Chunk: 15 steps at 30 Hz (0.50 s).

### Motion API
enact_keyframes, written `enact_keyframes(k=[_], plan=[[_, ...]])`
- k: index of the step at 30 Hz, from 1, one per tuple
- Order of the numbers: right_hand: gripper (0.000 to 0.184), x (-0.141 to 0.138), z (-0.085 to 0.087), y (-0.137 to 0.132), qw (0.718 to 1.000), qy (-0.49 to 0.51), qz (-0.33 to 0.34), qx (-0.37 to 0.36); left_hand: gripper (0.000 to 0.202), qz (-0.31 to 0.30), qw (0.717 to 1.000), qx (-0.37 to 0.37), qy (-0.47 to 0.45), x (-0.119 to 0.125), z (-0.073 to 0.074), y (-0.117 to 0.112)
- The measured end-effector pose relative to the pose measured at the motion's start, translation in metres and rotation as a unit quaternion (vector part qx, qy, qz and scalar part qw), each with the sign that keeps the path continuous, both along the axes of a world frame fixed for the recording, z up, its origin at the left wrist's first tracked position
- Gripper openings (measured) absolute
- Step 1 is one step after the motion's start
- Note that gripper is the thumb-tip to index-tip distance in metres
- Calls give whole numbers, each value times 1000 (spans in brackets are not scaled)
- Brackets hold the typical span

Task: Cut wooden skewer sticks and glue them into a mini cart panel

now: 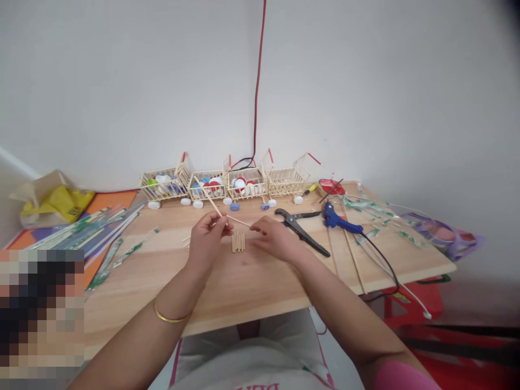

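My left hand [208, 236] is closed in a pinch on a long thin wooden stick [211, 204] that slants up and away toward the back. My right hand [273, 236] rests on the wooden table [134, 281], fingers pinched on the end of another thin stick [239, 220] lying between the hands. Just in front of both hands lies a small bundle of short cut sticks [238, 241], side by side.
Several stick-built carts [227, 183] with bottle caps stand along the wall. Black cutters [303, 228], a blue glue gun [339, 218] with its cord and a red dish [331, 187] lie to the right. Packets of sticks [93, 227] lie left. A red-black wire [257, 81] hangs down the wall.
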State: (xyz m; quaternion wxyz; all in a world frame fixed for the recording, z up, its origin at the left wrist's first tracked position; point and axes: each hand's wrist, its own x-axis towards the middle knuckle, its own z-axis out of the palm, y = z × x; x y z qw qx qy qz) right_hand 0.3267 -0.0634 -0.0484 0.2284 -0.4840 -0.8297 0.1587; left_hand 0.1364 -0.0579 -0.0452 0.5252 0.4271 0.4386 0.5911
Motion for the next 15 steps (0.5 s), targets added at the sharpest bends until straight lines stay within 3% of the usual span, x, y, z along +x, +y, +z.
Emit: enact_keyframes(k=[3,6,11,15], plan=[[40,-14,2,4,997,-64,31,-34,27,-9,1000,-18,21,1,0,0],[37,-19,0,10,993,-91,30,-62,30,-16,998,-39,38,1,2,-1],[30,-17,-1,14,994,-41,56,-89,30,-29,996,-54,58,1,5,-2],[33,-11,3,12,997,4,57,-52,30,-32,995,-63,69,2,4,-3]])
